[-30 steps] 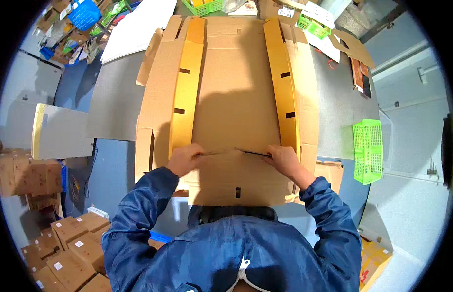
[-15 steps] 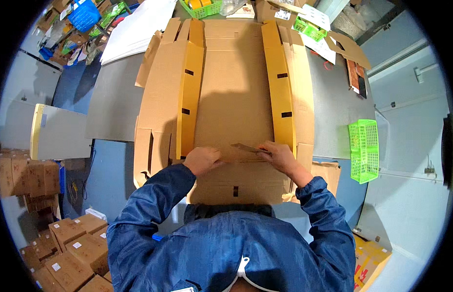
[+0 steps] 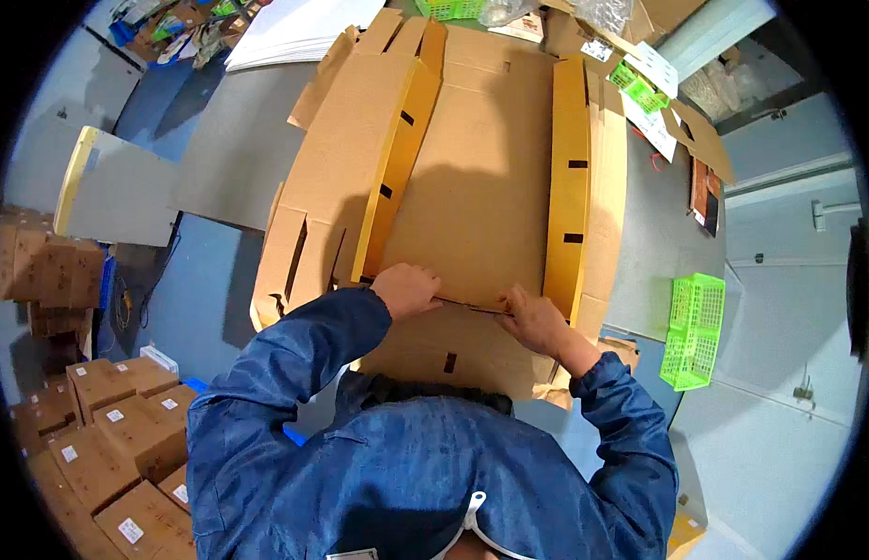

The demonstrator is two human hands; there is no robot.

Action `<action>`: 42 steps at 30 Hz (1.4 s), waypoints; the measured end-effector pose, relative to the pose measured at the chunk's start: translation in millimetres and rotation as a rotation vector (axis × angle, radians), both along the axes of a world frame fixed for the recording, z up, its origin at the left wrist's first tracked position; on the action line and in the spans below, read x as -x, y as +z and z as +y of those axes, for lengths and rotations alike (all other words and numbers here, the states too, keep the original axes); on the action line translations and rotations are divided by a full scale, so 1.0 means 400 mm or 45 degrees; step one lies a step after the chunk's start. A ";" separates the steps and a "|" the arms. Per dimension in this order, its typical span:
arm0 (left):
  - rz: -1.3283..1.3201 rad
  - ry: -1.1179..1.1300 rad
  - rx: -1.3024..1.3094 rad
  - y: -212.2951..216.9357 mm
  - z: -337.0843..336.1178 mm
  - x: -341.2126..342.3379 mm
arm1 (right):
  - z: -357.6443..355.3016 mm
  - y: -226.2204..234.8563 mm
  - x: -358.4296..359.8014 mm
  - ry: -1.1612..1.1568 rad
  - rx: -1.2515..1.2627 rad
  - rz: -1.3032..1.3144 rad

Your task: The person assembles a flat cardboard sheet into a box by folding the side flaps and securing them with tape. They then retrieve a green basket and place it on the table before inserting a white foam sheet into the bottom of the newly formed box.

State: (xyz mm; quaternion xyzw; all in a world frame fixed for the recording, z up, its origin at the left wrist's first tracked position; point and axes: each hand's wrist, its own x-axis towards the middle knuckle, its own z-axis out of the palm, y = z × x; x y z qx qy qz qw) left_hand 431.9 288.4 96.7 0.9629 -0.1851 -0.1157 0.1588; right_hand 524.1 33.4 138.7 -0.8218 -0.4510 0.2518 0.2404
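A large brown cardboard sheet (image 3: 472,219) lies in front of me, its near flap (image 3: 434,350) hanging toward my body. Along its sides run two long yellow strips, a left one (image 3: 397,177) and a right one (image 3: 567,201), each with black patches. My right hand (image 3: 539,323) grips a thin, dark, blade-like tool (image 3: 476,306), lying nearly level along the crease of the near flap. Close to the tool's other end, my left hand (image 3: 406,291) has curled fingers pressed at the crease; whatever they pinch is hidden.
The sheet rests on a grey table (image 3: 240,149). White sheets (image 3: 299,33) are stacked at the far left. A green basket (image 3: 693,331) stands at the right, with a smaller green basket (image 3: 640,86) at the far right. Cardboard boxes (image 3: 126,425) are piled at lower left.
The blade-like tool has gone from slanting up off my right hand to lying along the crease. My left hand has moved right, nearer its tip. The whole view has turned slightly.
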 end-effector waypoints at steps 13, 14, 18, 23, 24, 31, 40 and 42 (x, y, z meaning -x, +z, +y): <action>-0.038 -0.036 -0.014 -0.008 0.007 0.005 | 0.010 0.012 0.021 0.179 0.038 -0.257; -0.038 -0.024 0.001 -0.010 0.008 0.006 | 0.008 0.006 0.023 0.207 0.049 -0.267; -0.025 -0.014 0.026 -0.007 0.004 0.003 | -0.001 -0.015 0.002 0.290 0.138 -0.359; -0.013 0.039 0.051 -0.004 0.009 -0.003 | -0.054 -0.021 -0.037 -0.064 -0.204 -0.177; -0.011 0.043 0.063 -0.004 0.009 -0.005 | -0.053 0.022 -0.038 -0.172 -0.234 -0.087; 0.064 -0.084 0.014 -0.008 0.004 -0.011 | -0.038 -0.047 -0.047 -0.081 -0.106 -0.258; 0.093 0.031 -0.003 -0.015 0.000 -0.024 | 0.032 0.026 -0.020 0.316 -0.201 -0.075; 0.115 0.034 -0.015 -0.014 0.001 -0.024 | 0.039 0.059 -0.022 0.427 -0.126 -0.099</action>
